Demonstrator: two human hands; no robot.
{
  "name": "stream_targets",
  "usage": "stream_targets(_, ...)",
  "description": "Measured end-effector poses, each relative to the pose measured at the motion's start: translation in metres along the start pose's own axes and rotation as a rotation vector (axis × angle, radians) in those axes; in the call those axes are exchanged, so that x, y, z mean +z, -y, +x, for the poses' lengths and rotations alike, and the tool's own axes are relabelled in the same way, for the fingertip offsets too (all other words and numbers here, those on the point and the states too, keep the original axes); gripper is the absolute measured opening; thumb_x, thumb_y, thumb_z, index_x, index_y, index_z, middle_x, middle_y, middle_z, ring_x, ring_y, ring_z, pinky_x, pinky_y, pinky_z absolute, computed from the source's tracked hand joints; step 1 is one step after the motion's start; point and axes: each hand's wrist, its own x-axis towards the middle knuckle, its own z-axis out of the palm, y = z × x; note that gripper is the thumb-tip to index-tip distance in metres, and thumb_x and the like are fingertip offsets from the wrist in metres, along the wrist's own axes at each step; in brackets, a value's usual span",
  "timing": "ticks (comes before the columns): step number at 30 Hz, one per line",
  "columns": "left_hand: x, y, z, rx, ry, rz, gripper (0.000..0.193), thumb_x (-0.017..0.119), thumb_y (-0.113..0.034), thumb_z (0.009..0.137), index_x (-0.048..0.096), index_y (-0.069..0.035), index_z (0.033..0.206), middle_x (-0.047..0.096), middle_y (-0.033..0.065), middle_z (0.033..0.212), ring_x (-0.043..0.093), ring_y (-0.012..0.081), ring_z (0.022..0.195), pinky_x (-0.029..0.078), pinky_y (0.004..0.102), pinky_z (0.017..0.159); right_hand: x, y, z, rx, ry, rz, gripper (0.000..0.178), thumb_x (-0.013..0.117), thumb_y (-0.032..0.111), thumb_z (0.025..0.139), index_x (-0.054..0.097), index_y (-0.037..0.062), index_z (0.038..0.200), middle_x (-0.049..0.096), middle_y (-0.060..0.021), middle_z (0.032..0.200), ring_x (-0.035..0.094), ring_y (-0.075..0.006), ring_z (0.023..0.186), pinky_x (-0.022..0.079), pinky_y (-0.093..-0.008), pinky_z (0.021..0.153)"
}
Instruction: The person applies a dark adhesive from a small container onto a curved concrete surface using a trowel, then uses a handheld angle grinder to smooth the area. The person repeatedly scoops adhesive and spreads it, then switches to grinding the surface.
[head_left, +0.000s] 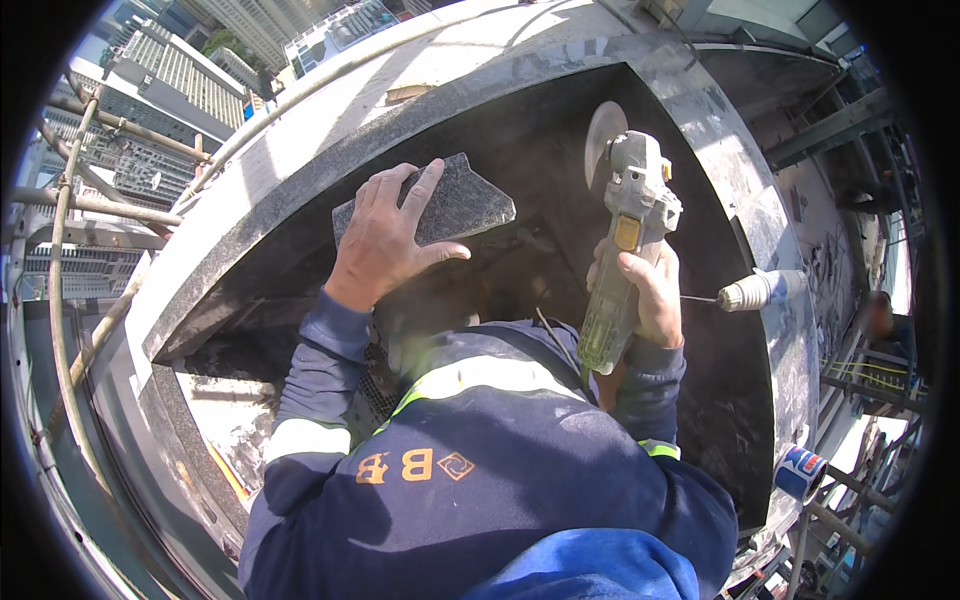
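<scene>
A dark grey speckled stone piece (462, 205) with a jagged far edge is in my left hand (385, 235). The fingers lie across its face, and the thumb stretches along its near edge. To the right, my right hand (652, 300) wraps round the body of a dusty angle grinder (628, 230), with part of the grip hidden behind the tool. The grinder points away from me, its round cutting disc (604, 145) at the far end, apart from the stone. Whether the disc is spinning cannot be made out. Hazy dust hangs near my arms.
A curved stone ledge (290, 150) encloses the dark recess around my hands. On its right rim lie a white nozzled tube (765, 290) and a blue-and-white can (800, 472). Scaffold poles (100, 205) stand at the left, high above city buildings (180, 75).
</scene>
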Motion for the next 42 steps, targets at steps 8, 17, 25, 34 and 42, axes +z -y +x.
stream_targets(8, -0.015, 0.077, 0.058, -0.079, 0.076, 0.135, 0.087, 0.078, -0.057, 0.073, 0.051, -0.008, 0.14, 0.055, 0.0187, 0.124, 0.055, 0.0367, 0.115, 0.045, 0.0445, 0.099, 0.0, 0.002, -0.005, -0.01, -0.032, -0.012, 0.04, 0.072, 0.023, 0.082, 0.056, -0.0031, 0.107, 0.065, -0.013, 0.089, 0.067, -0.0203, 0.069, 0.057, -0.0338, 0.062)
stream_targets(17, 0.016, 0.144, 0.068, -0.236, 0.202, 0.183, 0.089, 0.065, -0.071, 0.078, 0.06, 0.001, 0.129, 0.058, 0.0217, 0.122, 0.055, 0.0358, 0.118, 0.044, 0.044, 0.101, 0.003, -0.003, -0.008, -0.154, -0.102, 0.004, 0.056, 0.069, 0.048, 0.088, 0.054, -0.0028, 0.109, 0.065, -0.0139, 0.089, 0.067, -0.0204, 0.067, 0.056, -0.0327, 0.056)
stream_targets(25, 0.019, 0.119, 0.07, -0.262, 0.221, 0.173, 0.089, 0.057, -0.076, 0.079, 0.058, -0.004, 0.132, 0.054, 0.0245, 0.129, 0.049, 0.0367, 0.127, 0.04, 0.0558, 0.105, -0.025, -0.001, 0.001, -0.082, -0.257, 0.137, 0.055, 0.054, 0.051, 0.094, 0.05, 0.0025, 0.12, 0.059, -0.0119, 0.098, 0.062, -0.0221, 0.082, 0.054, -0.0355, 0.075)
stream_targets(34, 0.017, 0.12, 0.057, -0.322, 0.203, 0.168, 0.092, 0.057, -0.076, 0.078, 0.053, -0.007, 0.14, 0.049, 0.0252, 0.137, 0.044, 0.0381, 0.132, 0.033, 0.0567, 0.111, -0.019, 0.004, 0.02, -0.147, -0.089, 0.129, 0.055, 0.055, 0.048, 0.094, 0.047, 0.0001, 0.121, 0.054, -0.0118, 0.103, 0.057, -0.0205, 0.088, 0.051, -0.0352, 0.081)
stream_targets(42, 0.033, 0.128, 0.061, -0.24, 0.102, 0.193, 0.082, 0.057, -0.07, 0.084, 0.057, -0.004, 0.132, 0.057, 0.021, 0.125, 0.053, 0.0347, 0.121, 0.044, 0.0519, 0.1, -0.027, -0.001, 0.016, -0.178, 0.033, 0.312, 0.052, 0.057, 0.034, 0.09, 0.041, 0.0007, 0.127, 0.051, -0.0133, 0.11, 0.054, -0.0226, 0.092, 0.048, -0.0391, 0.083)
